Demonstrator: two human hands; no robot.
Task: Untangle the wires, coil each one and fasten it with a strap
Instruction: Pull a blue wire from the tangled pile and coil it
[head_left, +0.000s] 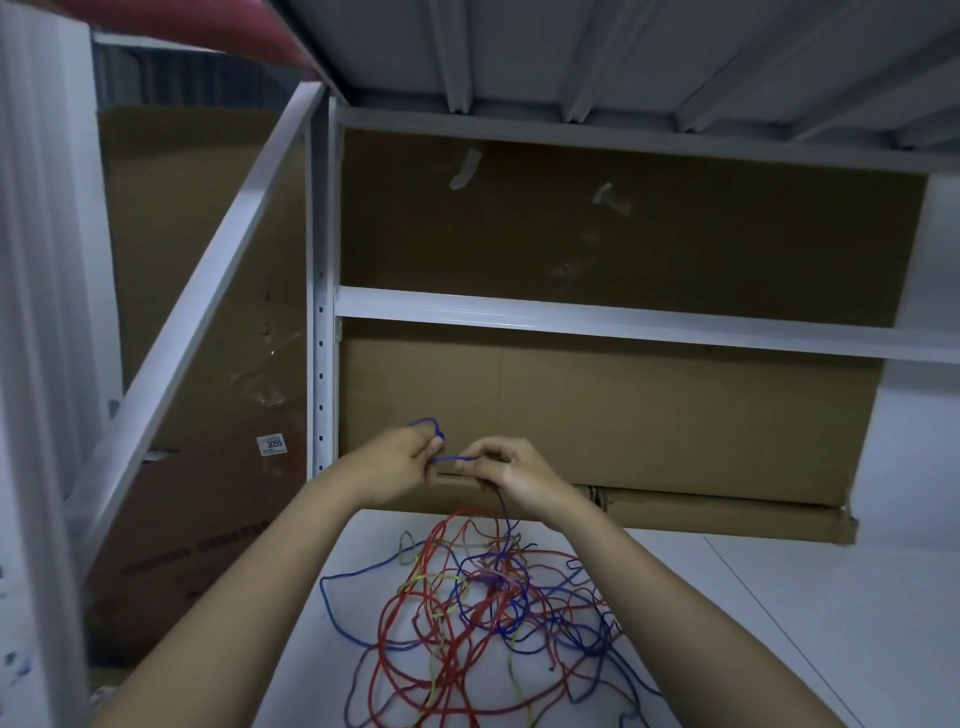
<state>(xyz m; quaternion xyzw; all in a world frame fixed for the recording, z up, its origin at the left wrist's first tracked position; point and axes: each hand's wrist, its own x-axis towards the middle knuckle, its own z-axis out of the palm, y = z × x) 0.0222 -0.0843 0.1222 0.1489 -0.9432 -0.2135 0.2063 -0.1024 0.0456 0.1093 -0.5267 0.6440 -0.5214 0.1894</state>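
The left hand (402, 457) and the right hand (511, 475) are both up in the air, close to each other, above the pile (483, 613) of wires. The left fingers are curled and pinch a blue wire (451, 459) at its end part, and a small blue loop pokes up over the top of that hand. The right fingers are curled too and pinch the same wire just beside the left hand. Between the two hands the wire runs in a short line from left to right, almost flat. So the bit to be coiled lies straight between the fingers, and both hands are about the same way from it. From under the right hand the blue wire drops down, dark and thin, into the middle of the pile. That part goes up and down, and the right hand is the nearer one to it. The pile lies on the white shelf (779, 623), below the hands and nearer the person, well apart from the fingers. Red, blue and yellow wires cross over each other there in big loose loops, so it is hard to tell which blue loop belongs to the held wire. No strap can be seen. Behind the hands stands a big brown box (623, 405) and a white bar (623, 322) of the rack.
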